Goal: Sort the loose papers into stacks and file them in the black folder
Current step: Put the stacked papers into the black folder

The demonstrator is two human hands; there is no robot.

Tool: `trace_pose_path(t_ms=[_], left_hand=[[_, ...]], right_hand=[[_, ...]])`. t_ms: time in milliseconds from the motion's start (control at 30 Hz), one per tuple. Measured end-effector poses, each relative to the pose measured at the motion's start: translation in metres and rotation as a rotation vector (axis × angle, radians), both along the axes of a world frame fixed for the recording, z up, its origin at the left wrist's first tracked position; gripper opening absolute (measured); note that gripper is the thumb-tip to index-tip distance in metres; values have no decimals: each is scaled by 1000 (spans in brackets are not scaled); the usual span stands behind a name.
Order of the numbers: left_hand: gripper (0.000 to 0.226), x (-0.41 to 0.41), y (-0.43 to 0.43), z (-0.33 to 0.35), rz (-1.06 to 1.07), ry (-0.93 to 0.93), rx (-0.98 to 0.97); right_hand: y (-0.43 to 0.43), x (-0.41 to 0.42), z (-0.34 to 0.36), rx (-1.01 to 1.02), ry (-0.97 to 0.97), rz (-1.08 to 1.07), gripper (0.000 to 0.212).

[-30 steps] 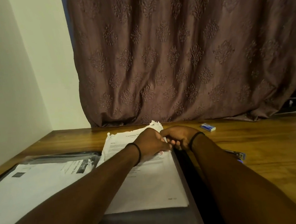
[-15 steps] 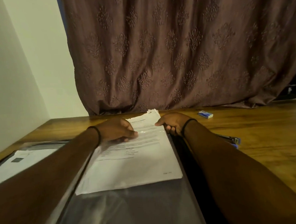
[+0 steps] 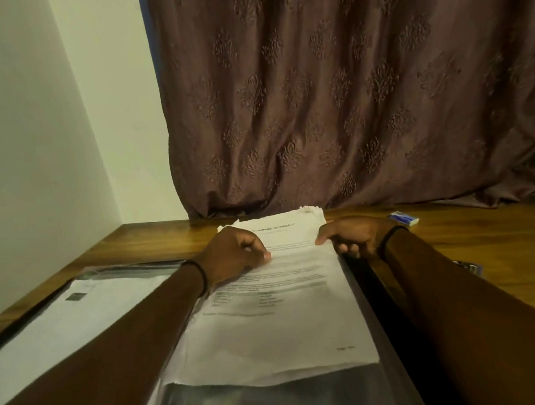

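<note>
A wooden table (image 3: 497, 238) is covered at six o'clock by an open black folder (image 3: 382, 314), on which a paper stack (image 3: 283, 326) is laid. Its far end is gripped at opposite edges by the left hand (image 3: 232, 257) and right hand (image 3: 353, 237).

One head-worn wide-angle camera gives the only view: it looks forward and down from close above the wooden table (image 3: 497, 235), with the papers (image 3: 283, 326) near and centred, facing the brown curtain (image 3: 348, 103) and pale wall (image 3: 36, 122) beyond the far edge.
</note>
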State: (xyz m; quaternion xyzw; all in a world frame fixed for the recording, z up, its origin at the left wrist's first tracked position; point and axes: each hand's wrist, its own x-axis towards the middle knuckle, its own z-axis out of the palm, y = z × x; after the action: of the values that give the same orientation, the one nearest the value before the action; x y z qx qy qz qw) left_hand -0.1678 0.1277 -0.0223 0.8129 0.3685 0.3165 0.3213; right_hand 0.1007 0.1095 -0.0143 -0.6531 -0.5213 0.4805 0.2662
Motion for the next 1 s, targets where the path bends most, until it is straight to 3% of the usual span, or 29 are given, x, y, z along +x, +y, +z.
trace_pose_path(t_ms=[233,367,500,600,733,1000], left_hand=[[12,12,-7,-6,43,5,23],[10,11,-5,-8,43,3,47],[9,9,-4,-4,22,48,63],[11,8,-3,-2,4,-2,62],[12,21,-10,-3,-28,-1,40],[21,33,-11,-3,44,-50,65]], right_hand=[[-4,-16,-13,331,-27,-82,35],[-13,-16,-8,347,-7,-1,18],[-18,-14,-5,320,4,59,19],[-10,-19,-8,330,0,-56,24],[-7,-34,-8,343,131,-159,24],[-16,-13,-5,218,200,66,18]])
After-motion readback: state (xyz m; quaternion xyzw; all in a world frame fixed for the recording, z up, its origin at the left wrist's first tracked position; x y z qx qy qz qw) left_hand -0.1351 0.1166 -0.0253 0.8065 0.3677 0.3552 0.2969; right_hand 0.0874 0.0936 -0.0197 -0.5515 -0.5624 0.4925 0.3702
